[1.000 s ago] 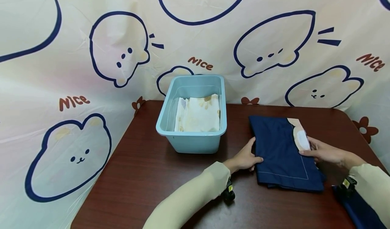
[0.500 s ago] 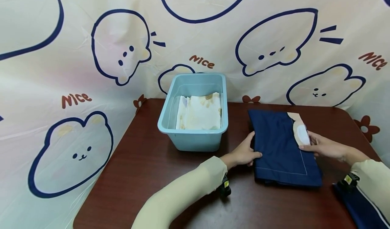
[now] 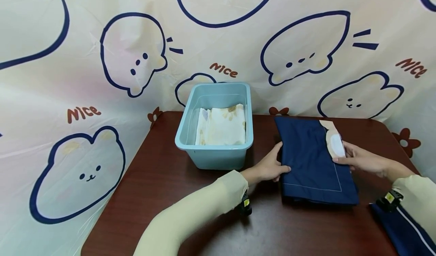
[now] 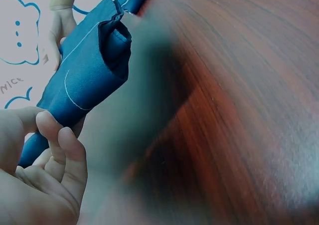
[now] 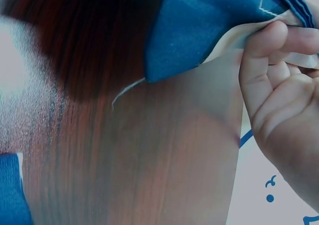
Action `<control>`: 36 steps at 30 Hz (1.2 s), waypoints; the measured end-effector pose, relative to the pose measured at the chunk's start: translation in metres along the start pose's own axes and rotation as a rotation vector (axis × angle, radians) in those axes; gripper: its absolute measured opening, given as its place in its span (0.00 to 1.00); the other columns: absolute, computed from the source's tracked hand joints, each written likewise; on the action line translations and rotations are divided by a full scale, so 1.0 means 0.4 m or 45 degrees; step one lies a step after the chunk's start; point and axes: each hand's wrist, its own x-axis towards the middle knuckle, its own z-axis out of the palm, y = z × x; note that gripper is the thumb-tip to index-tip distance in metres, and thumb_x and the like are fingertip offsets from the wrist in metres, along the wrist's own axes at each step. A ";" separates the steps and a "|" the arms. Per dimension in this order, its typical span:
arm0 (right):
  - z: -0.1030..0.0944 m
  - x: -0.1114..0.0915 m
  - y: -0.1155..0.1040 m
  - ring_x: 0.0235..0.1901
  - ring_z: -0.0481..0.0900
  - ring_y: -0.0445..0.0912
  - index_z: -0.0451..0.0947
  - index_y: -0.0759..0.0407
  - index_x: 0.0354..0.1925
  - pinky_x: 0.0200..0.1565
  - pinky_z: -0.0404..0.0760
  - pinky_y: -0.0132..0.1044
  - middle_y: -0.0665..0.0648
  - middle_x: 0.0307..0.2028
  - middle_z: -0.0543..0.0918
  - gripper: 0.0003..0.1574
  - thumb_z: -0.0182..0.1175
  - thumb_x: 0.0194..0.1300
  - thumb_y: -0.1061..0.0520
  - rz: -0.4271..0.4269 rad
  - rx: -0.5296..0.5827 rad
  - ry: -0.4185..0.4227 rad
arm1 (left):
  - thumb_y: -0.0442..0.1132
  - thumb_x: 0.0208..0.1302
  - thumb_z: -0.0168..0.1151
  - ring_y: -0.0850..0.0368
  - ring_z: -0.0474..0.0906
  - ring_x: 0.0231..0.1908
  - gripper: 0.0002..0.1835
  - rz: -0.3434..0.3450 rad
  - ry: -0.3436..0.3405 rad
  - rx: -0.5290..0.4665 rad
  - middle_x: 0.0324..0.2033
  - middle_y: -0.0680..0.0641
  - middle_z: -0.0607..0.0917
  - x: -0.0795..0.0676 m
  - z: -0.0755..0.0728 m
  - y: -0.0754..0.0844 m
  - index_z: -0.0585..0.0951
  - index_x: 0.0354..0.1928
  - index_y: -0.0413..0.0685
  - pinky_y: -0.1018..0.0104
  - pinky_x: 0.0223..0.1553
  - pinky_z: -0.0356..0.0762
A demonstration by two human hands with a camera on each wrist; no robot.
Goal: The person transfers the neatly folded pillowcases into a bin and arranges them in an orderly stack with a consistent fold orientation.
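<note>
A folded navy cloth (image 3: pixel 310 161) with pale stitching and a cream-and-white patch spans the gap between both hands at the table's right side. My left hand (image 3: pixel 267 168) pinches its left edge, thumb on top and fingers beneath. The right hand (image 3: pixel 366 160) grips the opposite edge beside the patch, thumb over it. In the left wrist view the layers of the navy cloth (image 4: pixel 84 80) bulge open at the near end, over the table. A loose thread (image 5: pixel 124 91) hangs from one corner in the right wrist view.
A light blue plastic tub (image 3: pixel 214 147) stands at the back middle, with a folded white patterned cloth (image 3: pixel 226 127) inside. Another navy piece with a white stripe (image 3: pixel 398 225) lies at the front right, under the right forearm. A printed curtain (image 3: pixel 218 48) hangs behind the brown table (image 3: pixel 136 210).
Both hands have shifted the folded navy cloth slightly away from the body and a little left. Their grip on it looks the same. The tub stays put.
</note>
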 end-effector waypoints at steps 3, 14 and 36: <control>0.001 -0.005 -0.008 0.53 0.75 0.36 0.25 0.68 0.78 0.49 0.81 0.41 0.79 0.74 0.52 0.55 0.52 0.79 0.51 -0.003 -0.006 0.000 | 0.33 0.70 0.62 0.58 0.68 0.10 0.49 0.003 0.000 0.009 0.12 0.49 0.73 -0.006 -0.005 0.006 0.43 0.81 0.64 0.70 0.17 0.72; 0.005 -0.026 -0.028 0.48 0.74 0.31 0.27 0.66 0.79 0.43 0.79 0.36 0.76 0.73 0.57 0.54 0.52 0.79 0.51 -0.028 -0.009 0.041 | 0.34 0.70 0.63 0.57 0.68 0.10 0.50 -0.010 0.000 0.066 0.12 0.48 0.73 -0.029 -0.014 0.038 0.41 0.81 0.64 0.69 0.18 0.72; -0.008 -0.054 -0.115 0.42 0.73 0.41 0.27 0.61 0.80 0.35 0.73 0.39 0.55 0.62 0.67 0.53 0.52 0.79 0.52 -0.080 -0.017 0.130 | 0.36 0.71 0.63 0.54 0.69 0.12 0.51 0.039 -0.040 0.080 0.13 0.48 0.73 -0.082 -0.065 0.122 0.40 0.81 0.69 0.65 0.22 0.71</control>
